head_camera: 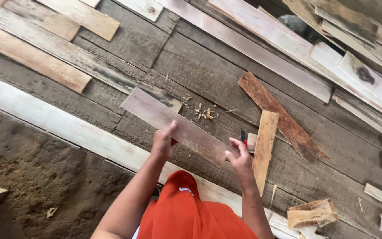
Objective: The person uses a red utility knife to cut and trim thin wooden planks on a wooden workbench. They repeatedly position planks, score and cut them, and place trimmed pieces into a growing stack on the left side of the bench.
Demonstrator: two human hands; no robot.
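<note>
Hands meet on one grey plank [177,126] that lies slantwise over the wooden floor [200,66]. Your left hand [163,142] has its grip closed on the plank's near edge, thumb on top. Your right hand [239,158] curls its fingers round the plank's near end. Just beside that hand stands a short pale board [265,146], with a reddish strip [284,117] beyond it. Wood chips [204,113] lie near the plank's far edge.
</note>
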